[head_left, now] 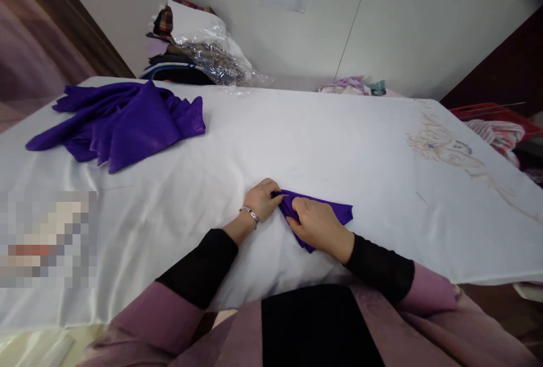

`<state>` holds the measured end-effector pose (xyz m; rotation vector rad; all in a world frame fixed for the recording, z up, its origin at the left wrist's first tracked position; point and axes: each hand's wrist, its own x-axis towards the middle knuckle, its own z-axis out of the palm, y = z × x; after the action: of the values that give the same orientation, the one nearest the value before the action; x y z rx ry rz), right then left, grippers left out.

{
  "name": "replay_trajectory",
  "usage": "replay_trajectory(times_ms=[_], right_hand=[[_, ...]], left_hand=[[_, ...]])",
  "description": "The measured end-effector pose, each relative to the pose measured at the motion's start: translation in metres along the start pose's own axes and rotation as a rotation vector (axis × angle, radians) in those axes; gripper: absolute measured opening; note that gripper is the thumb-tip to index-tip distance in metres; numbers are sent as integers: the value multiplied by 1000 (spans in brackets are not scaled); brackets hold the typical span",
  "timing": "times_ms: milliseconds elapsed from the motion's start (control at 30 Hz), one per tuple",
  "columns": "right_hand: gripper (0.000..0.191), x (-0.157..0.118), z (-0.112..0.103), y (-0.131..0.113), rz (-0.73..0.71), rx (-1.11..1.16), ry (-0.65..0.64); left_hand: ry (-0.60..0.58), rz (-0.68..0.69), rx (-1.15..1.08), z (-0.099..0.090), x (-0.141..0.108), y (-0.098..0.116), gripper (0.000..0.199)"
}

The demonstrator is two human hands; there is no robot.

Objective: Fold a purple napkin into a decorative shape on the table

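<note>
Covering most of the view: white-draped counter (305, 135), running left to right in front of the person. Next in size, crumpled purple satiny fabric (138, 126), loosely heaped at the counter's far left, well apart from both hands; left hand is the nearer one. Then the small purple cloth piece (343, 212), folded, near the counter's front edge, in front of the person's body, directly at both hands. Long axis roughly left-right, right end a bit closer to the person; one flap points back toward the body under the right hand. Piece lies to the right of the left hand. Right hand (317, 221) sits over its middle, fingers curled, clamped on the folds. Left hand (263, 200) at its left end, thumb and fingers pinched together on the corner. Smallest: bracelet (255, 218), left wrist, clear of the piece.
</note>
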<state>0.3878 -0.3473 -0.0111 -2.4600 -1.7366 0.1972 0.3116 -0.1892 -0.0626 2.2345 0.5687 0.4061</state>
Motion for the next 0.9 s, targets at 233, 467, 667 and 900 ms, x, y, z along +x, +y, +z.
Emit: replay_trajectory(times_ms=[233,467,667,900], right_hand=[[11,10,0,0,15,93,53],[9,25,14,3,-44,141,66],[9,29,23,9,-112,220,89],[20,30,27,13,-181,275,102]], left_hand=[[-1,-26,-11,0,0,1,6],[-23,-24,-33,-2,3,-2,10],[-76,-35,-126,-9,7,-3,12],[-124,-34,-144,-15,10,-1,26]])
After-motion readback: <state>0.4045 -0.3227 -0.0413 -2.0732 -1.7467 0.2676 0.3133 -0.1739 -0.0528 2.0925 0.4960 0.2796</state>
